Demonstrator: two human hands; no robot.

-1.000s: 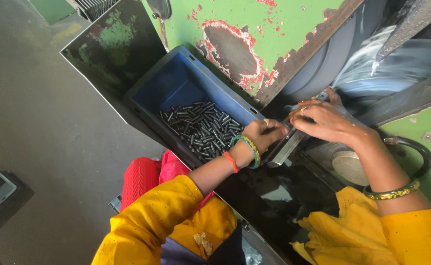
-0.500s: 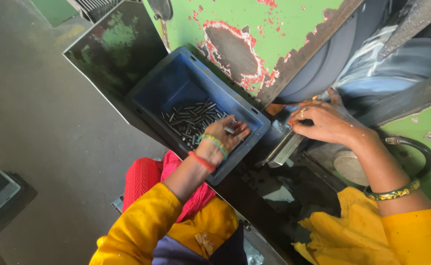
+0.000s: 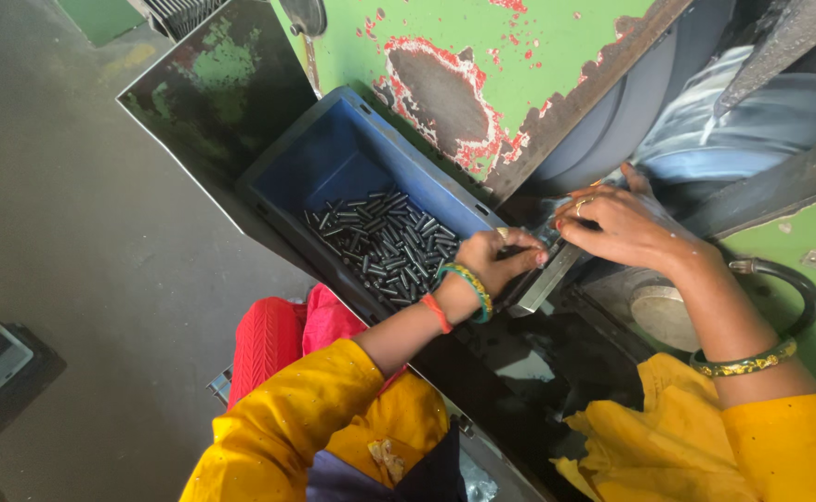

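**Both hands meet at a metal rail beside a crate of pins**

A blue plastic crate sits tilted against a green machine panel with flaking red-edged paint. A heap of small dark metal pins lies in the crate's lower corner; the upper half of the crate floor is bare. A dark, worn metal plate stands behind the crate, and grey concrete floor spreads wide to the left. A large grey wheel rises just behind the right hand, crowding that side.

A slanted grey metal rail runs just past the crate's near right rim. The left hand, with green and orange bangles at the wrist, is over that rim, its fingers curled closed towards the rail's upper end; whether they grip a pin cannot be told. The right hand lies palm down over the rail's top, fingers bent and pressed together, fingertips nearly touching those of the left. What they hold is hidden. The pin heap lies just left of the left hand.
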